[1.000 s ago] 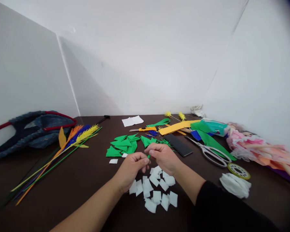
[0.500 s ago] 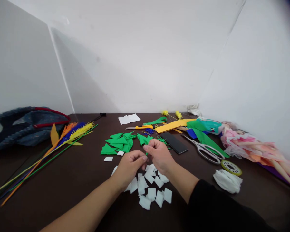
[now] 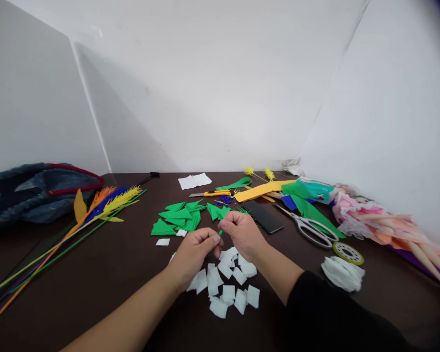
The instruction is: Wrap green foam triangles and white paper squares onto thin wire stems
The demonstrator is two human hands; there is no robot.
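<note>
My left hand (image 3: 196, 254) is closed in a pinch, thumb against the fingers, on a small green paper piece (image 3: 220, 233). Only a bit of that piece shows; the fingers cover the rest. From the other side my right hand (image 3: 244, 235) pinches at the same piece, fingertips almost meeting those of the left. Under and in front of both hands lie several small white tissue squares (image 3: 228, 293). Just beyond the left hand is a heap of cut green paper pieces (image 3: 176, 215), with a smaller green pair (image 3: 215, 211) behind the right.
Paper wheat stalks (image 3: 91, 215) and a dark blue bag (image 3: 33, 195) lie left. Behind the hands are a yellow cutter (image 3: 216, 193) and a black phone (image 3: 264, 217). Rightward lie scissors (image 3: 310, 230), a tape roll (image 3: 348, 253), white tissue (image 3: 342, 274) and dolls (image 3: 374, 215).
The whole view has shifted slightly, so things sit a little further left. Both hands keep their pinch, and a bit more of the green piece shows between them.
</note>
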